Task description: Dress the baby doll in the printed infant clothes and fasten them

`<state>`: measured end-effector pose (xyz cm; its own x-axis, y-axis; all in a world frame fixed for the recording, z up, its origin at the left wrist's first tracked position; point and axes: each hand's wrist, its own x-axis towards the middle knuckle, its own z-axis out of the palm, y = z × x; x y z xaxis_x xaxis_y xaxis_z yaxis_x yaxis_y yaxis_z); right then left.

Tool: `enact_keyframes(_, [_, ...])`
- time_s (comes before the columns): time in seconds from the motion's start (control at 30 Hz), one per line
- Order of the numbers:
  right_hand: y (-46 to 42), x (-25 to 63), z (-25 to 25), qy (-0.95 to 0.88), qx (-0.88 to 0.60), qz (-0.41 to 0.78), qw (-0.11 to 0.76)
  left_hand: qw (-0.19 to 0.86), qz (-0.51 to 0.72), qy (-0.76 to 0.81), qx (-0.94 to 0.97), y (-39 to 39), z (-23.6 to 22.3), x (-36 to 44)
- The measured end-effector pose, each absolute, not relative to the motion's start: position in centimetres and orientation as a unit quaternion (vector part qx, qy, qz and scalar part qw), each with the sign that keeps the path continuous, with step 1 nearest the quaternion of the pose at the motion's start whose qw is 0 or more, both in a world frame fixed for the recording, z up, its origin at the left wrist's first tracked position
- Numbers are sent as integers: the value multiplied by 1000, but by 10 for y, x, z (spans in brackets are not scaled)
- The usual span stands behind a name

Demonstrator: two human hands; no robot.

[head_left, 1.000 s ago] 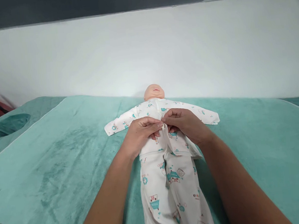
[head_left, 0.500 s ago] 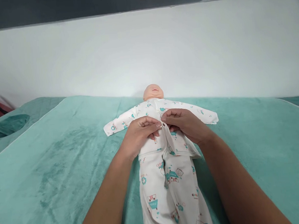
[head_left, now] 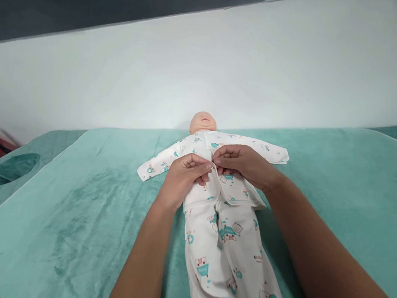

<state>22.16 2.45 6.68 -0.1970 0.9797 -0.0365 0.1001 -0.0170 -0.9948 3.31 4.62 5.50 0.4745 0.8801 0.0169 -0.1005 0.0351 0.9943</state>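
On the teal cover [head_left: 86,214], the left hand [head_left: 184,177] and right hand [head_left: 247,165] pinch the shirt front [head_left: 237,192], which could slip if either loosens.

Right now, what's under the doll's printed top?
Printed trousers emerge below the hem of the printed top. Their waist and the torso of the doll can't be seen: the top covers them. The left hand and right hand pinch its front.

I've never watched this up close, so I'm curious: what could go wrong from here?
The left hand and right hand pinch the white top at its front opening. The thin edge might slip from the fingertips. The fingers cover much of that spot, so the edges could end up misaligned. Pulling might also shift the doll.
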Motion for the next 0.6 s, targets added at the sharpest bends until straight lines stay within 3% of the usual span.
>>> enact_keyframes(0.23, [20,222,70,-609,-469,516,378,640,379,341,575,47,55,32])
enact_keyframes(0.6, [20,213,70,-676,-511,380,370,615,368,363,595,47,56,29])
